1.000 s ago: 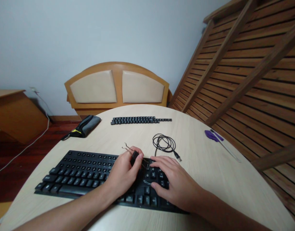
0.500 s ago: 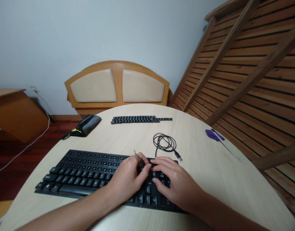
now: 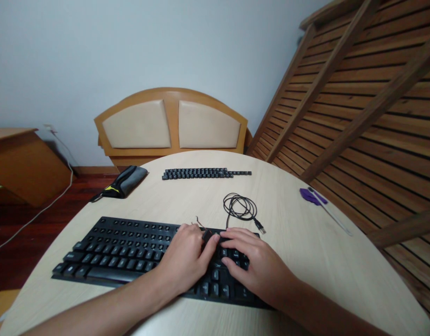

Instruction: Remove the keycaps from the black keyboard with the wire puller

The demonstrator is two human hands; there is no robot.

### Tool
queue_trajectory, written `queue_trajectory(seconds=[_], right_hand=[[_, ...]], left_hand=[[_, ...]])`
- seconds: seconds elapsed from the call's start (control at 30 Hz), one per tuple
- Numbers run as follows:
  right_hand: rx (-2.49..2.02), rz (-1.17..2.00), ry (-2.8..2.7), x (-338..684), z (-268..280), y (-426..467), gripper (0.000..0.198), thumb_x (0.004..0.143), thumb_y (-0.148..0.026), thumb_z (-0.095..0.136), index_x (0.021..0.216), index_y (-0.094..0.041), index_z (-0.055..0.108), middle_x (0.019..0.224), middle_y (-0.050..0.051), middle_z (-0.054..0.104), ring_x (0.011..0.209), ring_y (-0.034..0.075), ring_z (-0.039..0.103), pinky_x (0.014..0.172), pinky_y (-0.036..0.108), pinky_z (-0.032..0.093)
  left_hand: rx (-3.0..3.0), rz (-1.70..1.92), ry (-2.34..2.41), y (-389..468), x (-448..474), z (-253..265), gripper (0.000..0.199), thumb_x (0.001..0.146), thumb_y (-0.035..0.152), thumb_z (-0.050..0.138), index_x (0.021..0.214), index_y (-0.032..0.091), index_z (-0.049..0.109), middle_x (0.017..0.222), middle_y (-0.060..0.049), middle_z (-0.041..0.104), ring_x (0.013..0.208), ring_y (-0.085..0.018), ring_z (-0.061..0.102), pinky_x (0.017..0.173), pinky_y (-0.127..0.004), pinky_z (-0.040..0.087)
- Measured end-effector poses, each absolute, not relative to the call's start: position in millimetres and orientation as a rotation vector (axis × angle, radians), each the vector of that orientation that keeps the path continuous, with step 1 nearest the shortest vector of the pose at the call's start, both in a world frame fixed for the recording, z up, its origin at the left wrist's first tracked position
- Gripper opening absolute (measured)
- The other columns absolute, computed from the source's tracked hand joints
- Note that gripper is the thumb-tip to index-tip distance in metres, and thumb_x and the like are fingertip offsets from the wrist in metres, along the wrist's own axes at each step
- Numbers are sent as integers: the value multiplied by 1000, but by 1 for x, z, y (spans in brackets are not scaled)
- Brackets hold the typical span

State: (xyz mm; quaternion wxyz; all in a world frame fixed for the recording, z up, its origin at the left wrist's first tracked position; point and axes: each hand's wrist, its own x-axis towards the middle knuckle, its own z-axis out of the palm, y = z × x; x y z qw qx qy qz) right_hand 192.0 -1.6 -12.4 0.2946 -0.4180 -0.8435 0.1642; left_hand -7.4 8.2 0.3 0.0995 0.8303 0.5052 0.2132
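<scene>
One pale table [image 3: 186, 198] bears the keyboard [image 3: 122, 252]; beyond it stand a headboard [image 3: 174, 119] and a plain wall [image 3: 165, 46], with slatted wood [image 3: 365, 93] leaning to the keyboard's right. Keycaps [image 3: 195, 173] lie in rows past its far edge, farther off than a coiled cable [image 3: 240, 206]. The keyboard is black, capped along its near rows, its far rows showing bare square switches. Over its right half, the left hand [image 3: 186, 252] pinches a wire-pronged tool [image 3: 207, 234]; the right hand [image 3: 255, 261] rests there, thumb and fingers spread.
</scene>
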Motion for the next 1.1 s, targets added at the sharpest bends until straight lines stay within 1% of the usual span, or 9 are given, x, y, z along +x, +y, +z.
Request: queue_trajectory(seconds=[0.2, 0.27, 0.47, 0.63, 0.8, 0.9, 1.0, 1.03, 1.1], right_hand=[[-1126, 380, -2243, 190, -14, -3, 22, 82, -21, 64, 101, -19, 74, 118, 9, 71, 116, 26, 62, 102, 44, 50], [-1135, 360, -2249, 189, -14, -4, 20, 83, -21, 63, 100, -18, 74, 117, 10, 71, 116, 26, 63, 101, 44, 50], [-1184, 336, -2261, 187, -11, -7, 16, 86, -22, 59, 94, -16, 72, 119, 10, 70, 117, 25, 62, 101, 42, 51], [-1176, 315, -2274, 187, -11, -9, 15, 88, -21, 57, 94, -16, 69, 120, 11, 70, 120, 26, 60, 101, 42, 51], [-1189, 360, -2196, 187, -13, -8, 13, 89, -22, 57, 97, -18, 67, 112, 8, 73, 112, 23, 65, 96, 39, 54], [-1165, 389, -2151, 189, -12, -6, 10, 88, -23, 59, 94, -20, 67, 110, 7, 73, 109, 23, 67, 96, 37, 53], [-1225, 446, -2070, 195, -7, 0, 12, 87, -26, 61, 95, -22, 68, 101, 4, 75, 98, 21, 69, 91, 36, 54], [-1269, 483, -2026, 198, -5, 3, 13, 88, -28, 61, 97, -23, 69, 99, 3, 75, 94, 21, 70, 88, 35, 55], [-1355, 575, -1918, 205, -1, 12, 17, 89, -31, 60, 100, -23, 69, 96, 2, 75, 86, 19, 71, 81, 33, 56]], left_hand=[[2249, 624, 1306, 12, -8, 2, 44, 101, 35, 34, 68, 18, 59, 65, -4, 64, 62, -17, 57, 62, -30, 38], [2178, 622, 1290, 13, -8, 2, 45, 100, 36, 33, 66, 18, 57, 64, -3, 63, 60, -16, 54, 59, -28, 36], [2059, 602, 1352, 16, -9, -3, 50, 98, 44, 32, 56, 20, 43, 53, 0, 47, 52, -13, 40, 55, -27, 31], [2020, 611, 1359, 15, -8, -3, 51, 96, 46, 32, 54, 20, 42, 52, 2, 42, 51, -13, 39, 54, -27, 29], [1873, 627, 1395, 16, -8, 0, 54, 94, 51, 29, 51, 20, 36, 49, 6, 26, 48, -11, 27, 47, -26, 20], [1863, 630, 1398, 16, -8, 0, 55, 94, 53, 32, 48, 20, 32, 49, 7, 21, 47, -10, 23, 46, -27, 17], [1847, 665, 1393, 16, -8, 1, 55, 95, 51, 32, 49, 21, 29, 49, 6, 22, 46, -10, 23, 46, -27, 18], [1859, 691, 1387, 16, -8, 2, 54, 95, 49, 32, 49, 21, 29, 49, 6, 25, 46, -10, 26, 47, -27, 20], [1911, 759, 1377, 16, -8, 3, 52, 96, 46, 33, 50, 21, 33, 51, 3, 37, 50, -12, 36, 51, -28, 28]])
